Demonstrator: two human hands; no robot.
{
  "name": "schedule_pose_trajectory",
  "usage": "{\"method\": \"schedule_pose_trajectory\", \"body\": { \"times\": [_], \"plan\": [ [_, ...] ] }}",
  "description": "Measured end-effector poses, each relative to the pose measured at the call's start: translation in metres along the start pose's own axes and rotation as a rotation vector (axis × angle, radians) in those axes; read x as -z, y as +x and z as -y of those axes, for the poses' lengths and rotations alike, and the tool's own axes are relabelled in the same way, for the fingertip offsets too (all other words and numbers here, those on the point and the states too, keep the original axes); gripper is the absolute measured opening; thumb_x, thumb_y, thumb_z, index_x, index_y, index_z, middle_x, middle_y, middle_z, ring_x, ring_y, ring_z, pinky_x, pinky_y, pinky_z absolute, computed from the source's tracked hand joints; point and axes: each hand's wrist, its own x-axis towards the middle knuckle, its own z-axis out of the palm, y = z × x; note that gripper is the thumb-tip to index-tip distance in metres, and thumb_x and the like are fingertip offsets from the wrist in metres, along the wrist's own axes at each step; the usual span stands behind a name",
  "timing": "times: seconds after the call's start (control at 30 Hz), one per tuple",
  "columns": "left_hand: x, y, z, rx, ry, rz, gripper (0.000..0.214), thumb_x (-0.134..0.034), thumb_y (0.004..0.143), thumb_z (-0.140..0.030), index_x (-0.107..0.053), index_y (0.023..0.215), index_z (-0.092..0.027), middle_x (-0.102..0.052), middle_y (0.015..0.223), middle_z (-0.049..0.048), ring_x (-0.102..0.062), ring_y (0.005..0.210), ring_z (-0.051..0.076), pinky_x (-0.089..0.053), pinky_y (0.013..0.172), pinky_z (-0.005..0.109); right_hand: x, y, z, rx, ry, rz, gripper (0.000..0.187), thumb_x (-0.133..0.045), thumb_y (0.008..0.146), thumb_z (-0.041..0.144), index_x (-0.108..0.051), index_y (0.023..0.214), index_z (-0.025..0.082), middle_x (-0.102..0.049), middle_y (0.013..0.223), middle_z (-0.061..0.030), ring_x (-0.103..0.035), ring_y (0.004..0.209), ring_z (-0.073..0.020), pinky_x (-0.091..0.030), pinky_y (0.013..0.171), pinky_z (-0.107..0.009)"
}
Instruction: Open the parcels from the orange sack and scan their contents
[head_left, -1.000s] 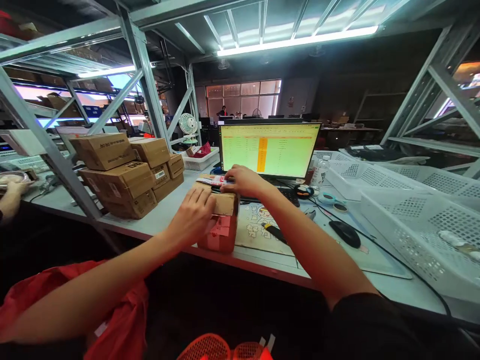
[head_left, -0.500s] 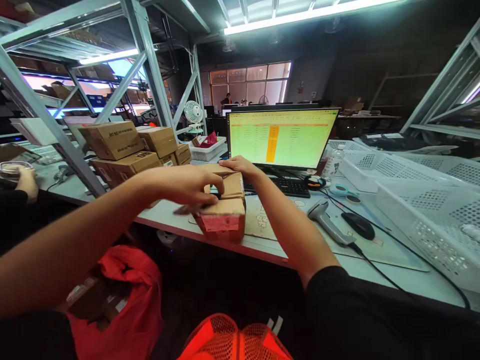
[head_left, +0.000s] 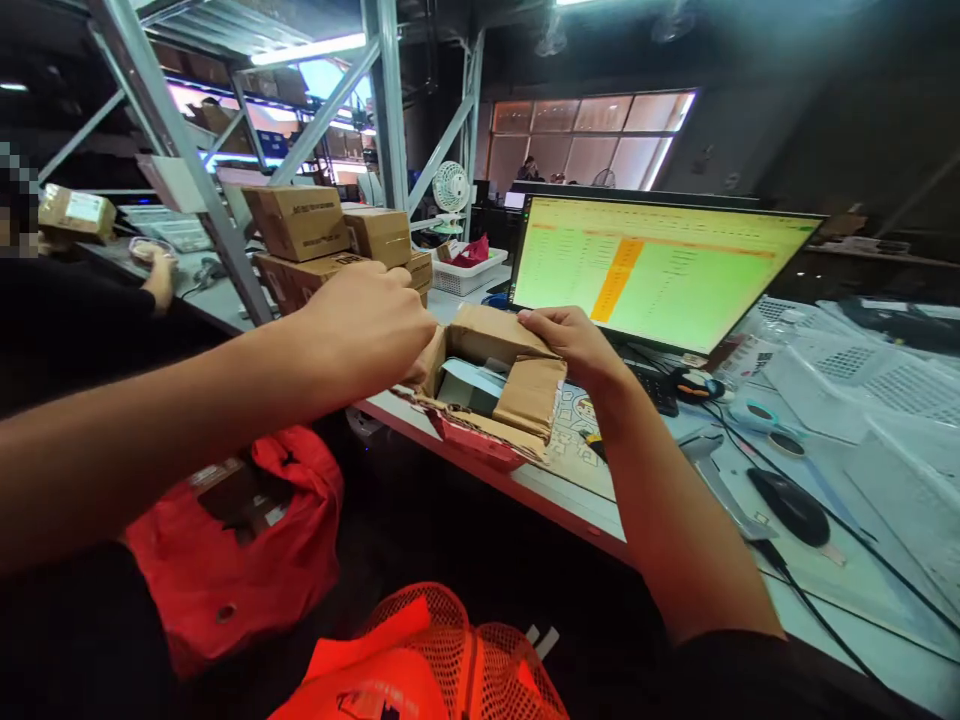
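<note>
A brown cardboard box (head_left: 529,395) with a red-pink label on its near side sits open at the table's front edge. Inside it lies a pale bluish-white flat piece (head_left: 474,378), the rest being in shadow. My left hand (head_left: 367,325) is closed at the box's left side, knuckles up, with the fingertips at a flap and partly hidden. On the far right edge my right hand (head_left: 574,340) grips a raised flap between thumb and fingers. A small black-and-yellow object (head_left: 592,443) shows beside my right forearm.
Closed cartons (head_left: 296,222) are stacked behind my left hand. A monitor (head_left: 664,265) stands beyond the box. To the right lie a scanner (head_left: 724,485), a mouse (head_left: 789,505) and white baskets (head_left: 911,480). A red bag (head_left: 247,580) holds parcels below. A co-worker's hand (head_left: 160,280) is at left.
The box's top has been opened, showing its inside. My left hand has closed at the left flap; the blurred dark object seen under it is out of sight. The view has turned left.
</note>
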Motion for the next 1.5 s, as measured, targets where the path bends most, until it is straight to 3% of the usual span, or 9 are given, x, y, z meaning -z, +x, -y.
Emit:
{"method": "schedule_pose_trajectory", "body": {
  "times": [0.2,0.33,0.47,0.6,0.77,0.9,1.03,1.23,1.5],
  "plan": [
    [0.004,-0.008,-0.02,-0.198,0.182,0.033,0.017,-0.067,0.089,-0.015,-0.072,0.104,-0.012,-0.069,0.107,0.0145,-0.06,0.113,0.034,-0.046,0.096,0.044,-0.018,-0.009,0.013,0.037,-0.035,0.025,0.051,-0.072,0.077,0.065,-0.057,0.061,0.018,-0.043,0.058,0.0026,-0.034,0.055,-0.0095,-0.021,0.05,-0.026],
    [-0.016,0.005,-0.039,-0.207,-0.148,0.2,0.007,-0.069,0.085,-0.017,-0.076,0.086,-0.02,-0.075,0.093,0.0095,-0.068,0.099,0.029,-0.047,0.096,0.04,-0.035,-0.017,0.025,0.066,-0.029,0.01,0.056,-0.073,0.078,0.07,-0.059,0.065,0.018,-0.046,0.061,0.0018,-0.037,0.057,-0.0102,-0.024,0.05,-0.026],
    [-0.031,0.011,-0.047,-0.198,-0.314,0.1,0.022,-0.059,0.086,-0.011,-0.077,0.078,-0.02,-0.076,0.086,0.0128,-0.071,0.088,0.028,-0.05,0.088,0.042,-0.033,-0.037,0.007,0.16,-0.018,-0.052,0.065,-0.059,0.085,0.083,-0.069,0.087,0.019,-0.064,0.081,-0.0049,-0.06,0.076,-0.0192,-0.048,0.066,-0.029],
    [-0.036,0.005,-0.036,-0.187,-0.284,0.06,0.021,-0.057,0.086,-0.012,-0.077,0.083,-0.018,-0.076,0.089,0.0139,-0.07,0.091,0.028,-0.049,0.085,0.04,-0.025,-0.082,-0.041,0.273,0.049,0.028,0.095,-0.046,0.08,0.095,-0.047,0.15,0.031,-0.061,0.14,-0.0122,-0.059,0.129,-0.0317,-0.052,0.101,-0.044],
    [-0.044,0.005,-0.018,-0.043,-0.453,0.006,0.012,-0.063,0.079,-0.02,-0.074,0.076,-0.017,-0.072,0.081,0.0111,-0.07,0.093,0.03,-0.047,0.089,0.041,-0.047,-0.132,-0.076,0.238,-0.277,0.062,0.14,-0.082,0.062,0.081,-0.001,0.167,0.038,-0.022,0.171,-0.0132,-0.025,0.157,-0.0357,-0.029,0.125,-0.056],
    [-0.049,0.015,-0.001,-0.006,-0.678,-0.083,0.013,-0.065,0.076,-0.026,-0.07,0.068,-0.018,-0.063,0.069,0.0056,-0.067,0.087,0.028,-0.045,0.085,0.038,-0.049,-0.13,-0.07,0.197,-0.403,-0.04,0.126,-0.085,0.075,0.056,-0.004,0.168,0.032,-0.03,0.166,-0.0146,-0.036,0.151,-0.0358,-0.034,0.123,-0.055],
    [-0.063,0.02,0.027,-0.017,-0.845,-0.194,0.024,-0.062,0.083,-0.036,-0.068,0.067,-0.018,-0.054,0.062,0.0004,-0.058,0.071,0.018,-0.041,0.074,0.03,-0.005,-0.117,-0.044,0.288,-0.542,0.012,0.112,-0.082,0.075,0.049,-0.021,0.166,0.031,-0.042,0.159,-0.0119,-0.044,0.144,-0.0362,-0.037,0.121,-0.054],
    [-0.152,0.028,0.039,0.146,-1.215,-0.47,0.035,-0.057,0.089,-0.048,-0.064,0.074,-0.016,-0.058,0.072,0.0008,-0.054,0.073,0.017,-0.041,0.071,0.028,0.067,-0.121,-0.002,0.27,-0.97,0.064,0.098,-0.078,0.074,0.048,-0.035,0.162,0.041,-0.052,0.147,-0.0109,-0.055,0.128,-0.0401,-0.047,0.106,-0.063],
    [-0.281,0.072,-0.029,0.72,-1.535,-0.456,0.028,-0.054,0.087,-0.044,-0.044,0.072,-0.023,-0.053,0.067,-0.0004,-0.051,0.07,0.016,-0.045,0.068,0.027,0.125,-0.159,-0.003,0.152,-1.391,-0.029,0.092,-0.076,0.077,0.048,-0.036,0.16,0.045,-0.053,0.142,-0.0162,-0.053,0.121,-0.0446,-0.044,0.102,-0.064]
  ]
}}
